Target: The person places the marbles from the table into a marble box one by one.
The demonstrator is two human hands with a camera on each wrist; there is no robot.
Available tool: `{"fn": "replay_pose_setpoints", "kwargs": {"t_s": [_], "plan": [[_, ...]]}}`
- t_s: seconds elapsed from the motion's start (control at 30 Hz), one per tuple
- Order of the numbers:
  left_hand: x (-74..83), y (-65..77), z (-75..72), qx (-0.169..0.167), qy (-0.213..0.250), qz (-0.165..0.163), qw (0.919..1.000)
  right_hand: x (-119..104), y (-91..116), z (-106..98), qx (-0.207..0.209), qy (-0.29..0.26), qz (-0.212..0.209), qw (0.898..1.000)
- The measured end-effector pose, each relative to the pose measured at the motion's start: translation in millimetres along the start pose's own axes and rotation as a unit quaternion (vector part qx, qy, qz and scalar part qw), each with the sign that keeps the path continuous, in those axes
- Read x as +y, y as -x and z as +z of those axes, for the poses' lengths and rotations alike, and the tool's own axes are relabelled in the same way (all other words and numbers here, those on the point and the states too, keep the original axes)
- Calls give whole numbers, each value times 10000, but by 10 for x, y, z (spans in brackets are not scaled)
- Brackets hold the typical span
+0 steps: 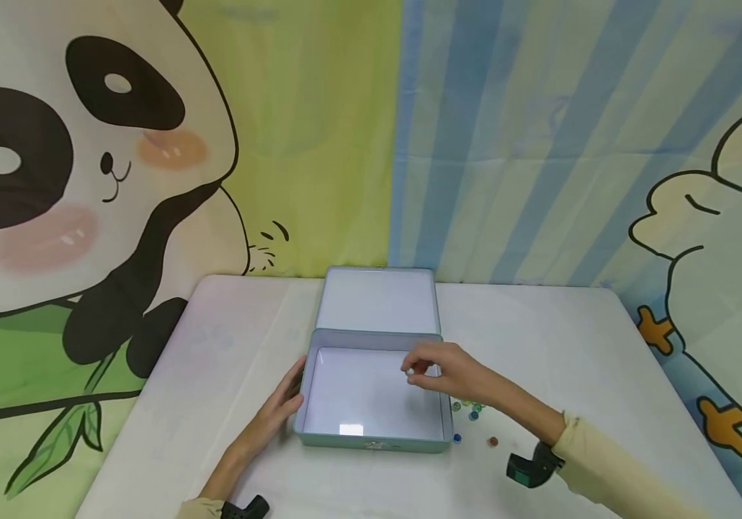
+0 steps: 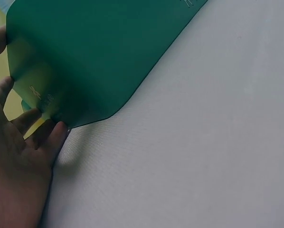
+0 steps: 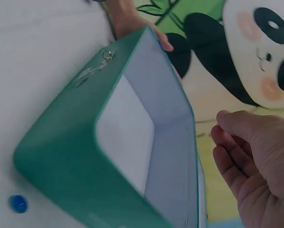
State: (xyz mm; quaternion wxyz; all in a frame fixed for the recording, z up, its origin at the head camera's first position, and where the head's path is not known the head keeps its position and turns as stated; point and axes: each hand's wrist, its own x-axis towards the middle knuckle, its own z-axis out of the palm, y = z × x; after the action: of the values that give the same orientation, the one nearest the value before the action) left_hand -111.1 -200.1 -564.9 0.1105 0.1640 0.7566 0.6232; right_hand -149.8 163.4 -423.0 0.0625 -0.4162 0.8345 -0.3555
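Observation:
A green tin box [image 1: 374, 441] with a white inside stands on the table, its lid [image 1: 377, 300] folded back behind it. My left hand [image 1: 278, 406] rests along the box's left wall; in the left wrist view its fingertips [image 2: 60, 130] touch the green side. Over the right part of the box, my right hand [image 1: 444, 370] pinches a small whitish marble [image 1: 409, 372] between thumb and fingertips. The marble is hidden in the right wrist view. To the right of the box lie a blue marble [image 1: 457, 438], a reddish-brown marble [image 1: 493, 442] and several greenish marbles [image 1: 457, 406].
The white-covered table [image 1: 539, 324] extends around the box. Behind it hangs a printed cloth [image 1: 319, 144] with a panda on the left and a pale cartoon figure on the right. A black band with a device [image 1: 532, 468] sits on the right wrist.

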Motion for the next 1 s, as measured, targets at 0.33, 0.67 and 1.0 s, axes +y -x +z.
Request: {"fn": "replay_pose_setpoints", "kwargs": {"t_s": [0.33,0.67,1.0], "plan": [[54,9,-15,-5,-4,-140,9999,19,-972,363,-1465,100,45,9891],[34,26,34,-112,26,-320,9994,232,-1434,916,-2009,980,270,9743],[44,20,1,-101,114,-190,9997,341,-1542,1097,-1959,1328,294,9711]]}}
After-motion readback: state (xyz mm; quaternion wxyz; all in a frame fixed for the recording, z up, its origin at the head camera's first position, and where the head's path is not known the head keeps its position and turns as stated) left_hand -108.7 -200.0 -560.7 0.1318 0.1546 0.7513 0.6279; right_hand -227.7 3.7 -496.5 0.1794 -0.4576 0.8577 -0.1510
